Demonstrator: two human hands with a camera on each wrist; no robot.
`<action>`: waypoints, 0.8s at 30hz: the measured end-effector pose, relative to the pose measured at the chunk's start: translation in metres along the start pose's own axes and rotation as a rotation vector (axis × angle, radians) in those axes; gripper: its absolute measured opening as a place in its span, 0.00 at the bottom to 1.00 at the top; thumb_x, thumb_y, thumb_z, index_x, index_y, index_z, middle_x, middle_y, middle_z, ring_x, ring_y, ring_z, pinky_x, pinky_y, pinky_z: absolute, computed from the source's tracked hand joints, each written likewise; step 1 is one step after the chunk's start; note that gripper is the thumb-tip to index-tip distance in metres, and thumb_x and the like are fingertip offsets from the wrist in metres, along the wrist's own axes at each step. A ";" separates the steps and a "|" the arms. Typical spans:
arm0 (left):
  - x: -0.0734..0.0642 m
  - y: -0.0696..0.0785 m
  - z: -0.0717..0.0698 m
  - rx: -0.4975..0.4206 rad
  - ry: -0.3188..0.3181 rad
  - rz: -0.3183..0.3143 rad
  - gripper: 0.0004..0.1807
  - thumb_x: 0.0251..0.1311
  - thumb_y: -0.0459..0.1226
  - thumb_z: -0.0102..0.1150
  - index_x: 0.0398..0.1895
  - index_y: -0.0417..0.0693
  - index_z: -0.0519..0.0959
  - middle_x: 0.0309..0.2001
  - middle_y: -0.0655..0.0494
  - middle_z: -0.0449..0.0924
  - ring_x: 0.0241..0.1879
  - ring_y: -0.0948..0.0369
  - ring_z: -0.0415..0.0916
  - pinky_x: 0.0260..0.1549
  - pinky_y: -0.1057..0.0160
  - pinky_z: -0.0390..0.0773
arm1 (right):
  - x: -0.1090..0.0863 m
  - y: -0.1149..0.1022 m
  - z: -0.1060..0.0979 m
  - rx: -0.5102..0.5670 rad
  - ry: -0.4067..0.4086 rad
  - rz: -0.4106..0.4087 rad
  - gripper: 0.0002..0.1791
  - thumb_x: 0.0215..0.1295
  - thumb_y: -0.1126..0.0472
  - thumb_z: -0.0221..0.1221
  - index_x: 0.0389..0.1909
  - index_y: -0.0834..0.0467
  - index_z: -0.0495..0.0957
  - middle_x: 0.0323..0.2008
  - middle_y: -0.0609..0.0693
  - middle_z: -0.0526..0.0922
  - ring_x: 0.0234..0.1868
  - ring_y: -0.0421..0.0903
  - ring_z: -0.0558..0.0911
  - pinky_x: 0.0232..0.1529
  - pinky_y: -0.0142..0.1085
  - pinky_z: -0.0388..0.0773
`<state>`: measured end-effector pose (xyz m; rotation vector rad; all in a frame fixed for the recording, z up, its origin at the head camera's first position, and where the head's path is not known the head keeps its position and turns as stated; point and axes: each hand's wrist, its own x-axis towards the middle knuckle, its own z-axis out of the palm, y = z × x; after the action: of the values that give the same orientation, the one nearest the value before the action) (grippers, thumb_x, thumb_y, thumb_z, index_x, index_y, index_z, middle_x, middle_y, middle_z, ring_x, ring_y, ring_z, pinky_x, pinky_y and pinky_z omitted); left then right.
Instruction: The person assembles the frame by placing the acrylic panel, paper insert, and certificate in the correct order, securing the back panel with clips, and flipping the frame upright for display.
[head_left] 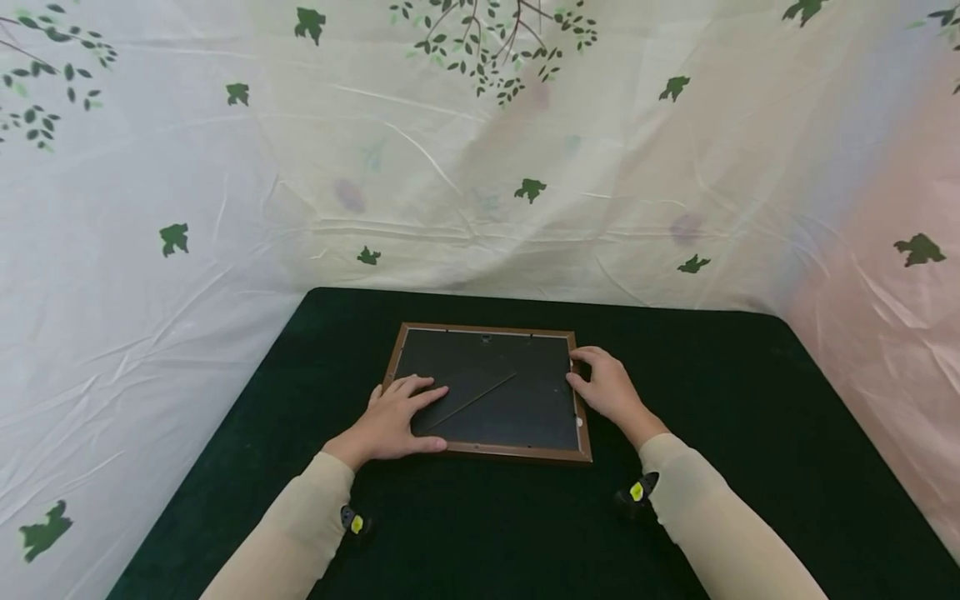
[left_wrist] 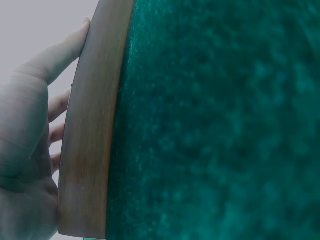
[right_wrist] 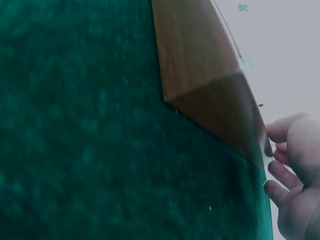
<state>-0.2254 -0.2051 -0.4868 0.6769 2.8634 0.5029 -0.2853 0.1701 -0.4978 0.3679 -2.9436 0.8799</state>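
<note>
Green surface (head_left: 487, 525), lower centre: picture frame (head_left: 498, 408) under spread left hand (head_left: 395, 422), against right hand (head_left: 611, 389) (grip unclear); black back (head_left: 517, 408) in head view alone.

Two hands (head_left: 393, 421) (head_left: 609, 390), two sleeves (head_left: 292, 533) (head_left: 727, 517) — one frame (head_left: 532, 408), one table (head_left: 510, 525).

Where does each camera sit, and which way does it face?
Head: worn on head, facing forward, down at the frame and green cloth; left grip, right grip and sleeves show.
Left wrist: on that wrist, facing the frame's edge; left grip shows.
Right wrist: likewise, facing a frame corner; right grip shows.
Wrist views share frame and green cloth.
</note>
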 end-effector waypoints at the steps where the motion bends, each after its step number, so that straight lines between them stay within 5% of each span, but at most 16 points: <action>1: 0.000 0.000 0.000 0.000 0.001 0.003 0.49 0.45 0.74 0.54 0.72 0.70 0.60 0.73 0.56 0.53 0.73 0.47 0.44 0.62 0.29 0.43 | 0.000 0.000 0.001 0.006 0.001 0.009 0.24 0.66 0.58 0.60 0.60 0.63 0.73 0.62 0.60 0.69 0.63 0.59 0.69 0.60 0.55 0.67; 16: 0.002 -0.003 0.004 0.007 -0.006 -0.002 0.49 0.45 0.75 0.53 0.72 0.72 0.59 0.73 0.58 0.53 0.73 0.48 0.44 0.62 0.29 0.42 | 0.003 0.000 0.001 0.097 -0.019 0.051 0.23 0.68 0.58 0.57 0.62 0.60 0.73 0.62 0.57 0.67 0.50 0.53 0.73 0.46 0.49 0.73; 24: 0.002 -0.003 0.003 0.005 0.005 0.016 0.50 0.44 0.75 0.52 0.72 0.70 0.60 0.73 0.57 0.54 0.73 0.48 0.44 0.62 0.29 0.42 | 0.002 0.000 0.003 0.015 -0.018 0.009 0.23 0.70 0.58 0.56 0.63 0.60 0.72 0.61 0.56 0.67 0.60 0.55 0.70 0.55 0.53 0.70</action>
<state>-0.2277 -0.2057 -0.4907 0.7011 2.8675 0.5006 -0.2869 0.1687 -0.5001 0.3655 -2.9584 0.9047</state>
